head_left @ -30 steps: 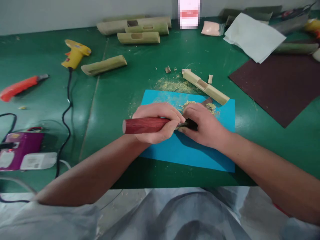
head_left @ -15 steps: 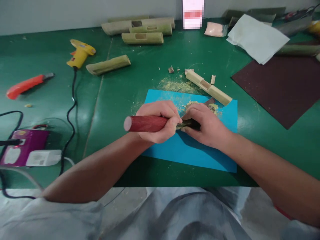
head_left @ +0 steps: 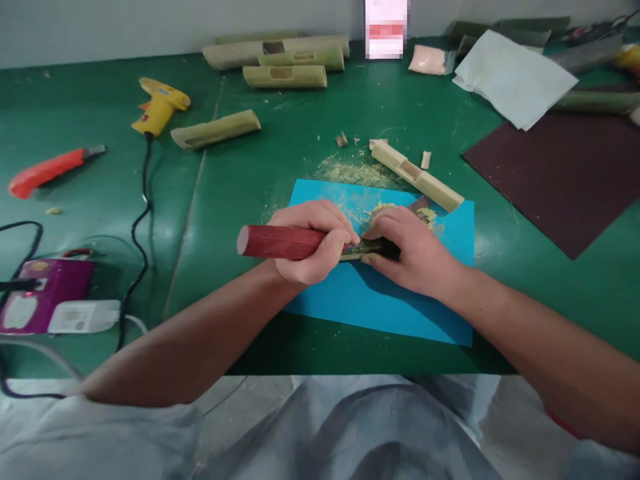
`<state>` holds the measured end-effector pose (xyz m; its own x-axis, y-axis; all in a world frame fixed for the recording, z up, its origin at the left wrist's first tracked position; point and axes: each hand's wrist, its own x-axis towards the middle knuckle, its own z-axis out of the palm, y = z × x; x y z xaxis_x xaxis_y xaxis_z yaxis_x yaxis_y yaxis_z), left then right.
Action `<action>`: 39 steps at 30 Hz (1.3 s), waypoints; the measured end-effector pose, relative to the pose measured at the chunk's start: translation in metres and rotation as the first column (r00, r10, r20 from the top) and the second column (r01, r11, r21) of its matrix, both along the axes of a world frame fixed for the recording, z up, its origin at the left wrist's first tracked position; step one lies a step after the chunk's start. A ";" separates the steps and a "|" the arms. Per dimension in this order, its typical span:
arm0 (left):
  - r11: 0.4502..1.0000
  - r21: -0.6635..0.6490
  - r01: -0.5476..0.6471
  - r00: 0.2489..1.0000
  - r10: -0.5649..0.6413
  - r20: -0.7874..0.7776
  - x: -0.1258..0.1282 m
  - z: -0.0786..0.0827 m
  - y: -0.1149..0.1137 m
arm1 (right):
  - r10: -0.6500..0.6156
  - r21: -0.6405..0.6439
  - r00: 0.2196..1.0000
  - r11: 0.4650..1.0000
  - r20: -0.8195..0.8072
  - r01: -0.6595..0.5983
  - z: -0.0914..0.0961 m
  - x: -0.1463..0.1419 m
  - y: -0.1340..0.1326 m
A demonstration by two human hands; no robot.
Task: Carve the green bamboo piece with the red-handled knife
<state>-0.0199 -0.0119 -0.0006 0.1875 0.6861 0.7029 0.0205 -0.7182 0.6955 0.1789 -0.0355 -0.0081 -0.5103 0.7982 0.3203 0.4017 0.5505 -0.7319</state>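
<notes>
The left hand curls snugly round a red, round handle with a pale end; the right hand pinches shiny, dark green bamboo.

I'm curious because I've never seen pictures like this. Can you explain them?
There's no robot here, just a person using bare hands. One camera worn on the person's head looks down and takes every picture. The left hand holds a red-handled tool; its tip is hard to make out. The right hand holds a dark green piece over a blue sheet. On the green table lie yellowish shavings, a pale notched bamboo-like piece, a yellow gun-shaped tool and a dark brown sheet.
</notes>
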 end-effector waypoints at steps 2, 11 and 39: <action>1.000 0.004 0.018 1.000 -0.018 -0.014 0.000 0.001 0.001 | 0.002 0.005 1.000 1.000 -0.004 -0.002 0.000 0.000 0.000; 0.999 -0.036 -0.014 0.999 0.015 0.032 0.000 -0.001 0.000 | -0.003 0.018 1.000 1.000 -0.010 0.003 0.000 0.000 0.000; 0.999 -0.001 0.036 0.989 -0.036 0.145 0.007 0.002 0.006 | -0.048 0.080 0.999 0.996 0.005 0.047 0.001 0.001 -0.003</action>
